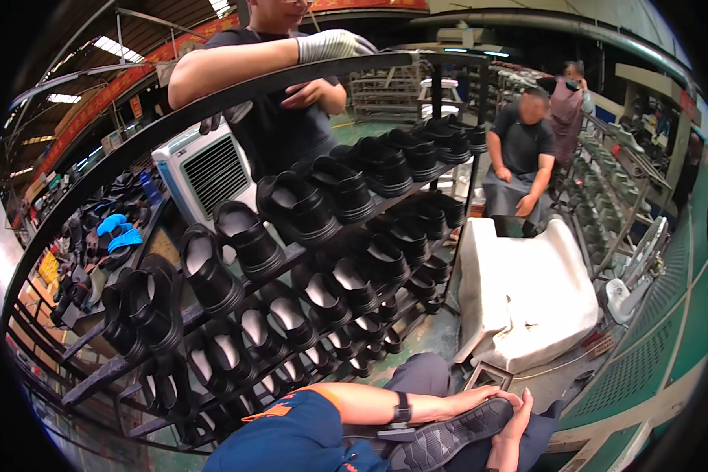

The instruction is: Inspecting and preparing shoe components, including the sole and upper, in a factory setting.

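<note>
On the person's lap, low in frame, a dark shoe (448,434) lies sole-up — tread facing the camera. Left hand (480,399) lies along its upper edge, fingers wrapped over; right hand (514,429) cups the toe end, fingers curled closed on it. Best to keep both grips firm and the sole level while it's checked. A rack of black shoes (307,259) stands just ahead — a white cushion (527,295) to its right.

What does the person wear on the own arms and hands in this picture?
The left arm has a short blue sleeve with an orange edge. A dark wristband or watch sits on the left wrist. Both hands, the left hand and the right hand, are bare, without gloves. No right sleeve shows.
</note>
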A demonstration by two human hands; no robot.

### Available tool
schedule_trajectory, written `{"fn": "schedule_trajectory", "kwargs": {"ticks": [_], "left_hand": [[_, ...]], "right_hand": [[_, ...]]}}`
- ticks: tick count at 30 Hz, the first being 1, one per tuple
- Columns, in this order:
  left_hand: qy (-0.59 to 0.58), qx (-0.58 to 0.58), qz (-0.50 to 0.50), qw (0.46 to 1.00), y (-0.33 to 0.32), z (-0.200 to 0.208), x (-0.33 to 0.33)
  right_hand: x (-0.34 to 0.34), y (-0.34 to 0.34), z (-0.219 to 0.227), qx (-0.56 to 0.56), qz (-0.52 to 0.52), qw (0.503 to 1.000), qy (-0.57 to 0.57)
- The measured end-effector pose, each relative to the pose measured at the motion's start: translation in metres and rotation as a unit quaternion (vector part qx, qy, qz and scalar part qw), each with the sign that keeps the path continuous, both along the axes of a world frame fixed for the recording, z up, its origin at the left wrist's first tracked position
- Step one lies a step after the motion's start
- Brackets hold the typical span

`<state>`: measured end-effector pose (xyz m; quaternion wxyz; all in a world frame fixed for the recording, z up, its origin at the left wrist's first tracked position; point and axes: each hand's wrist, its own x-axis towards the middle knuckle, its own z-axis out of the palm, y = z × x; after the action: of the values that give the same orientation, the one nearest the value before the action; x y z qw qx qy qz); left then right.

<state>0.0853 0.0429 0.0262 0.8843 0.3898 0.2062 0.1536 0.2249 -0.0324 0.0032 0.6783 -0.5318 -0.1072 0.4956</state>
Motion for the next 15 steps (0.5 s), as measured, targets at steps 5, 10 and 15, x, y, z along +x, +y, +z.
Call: {"fn": "schedule_trajectory", "kwargs": {"ticks": [5,10,15], "left_hand": [[0.051,-0.258,-0.111,0.958,-0.007,-0.060,-0.053],[-0.043,-0.287,-0.067,0.955,-0.047,-0.021,-0.079],[-0.005,-0.251,-0.006,0.968,-0.062,-0.024,-0.074]], "right_hand": [[0.027,0.020,0.001,0.007,0.024,0.994,0.102],[0.035,0.026,-0.036,0.034,-0.064,0.990,0.125],[0.015,0.029,-0.021,0.137,-0.071,0.984,0.093]]}}
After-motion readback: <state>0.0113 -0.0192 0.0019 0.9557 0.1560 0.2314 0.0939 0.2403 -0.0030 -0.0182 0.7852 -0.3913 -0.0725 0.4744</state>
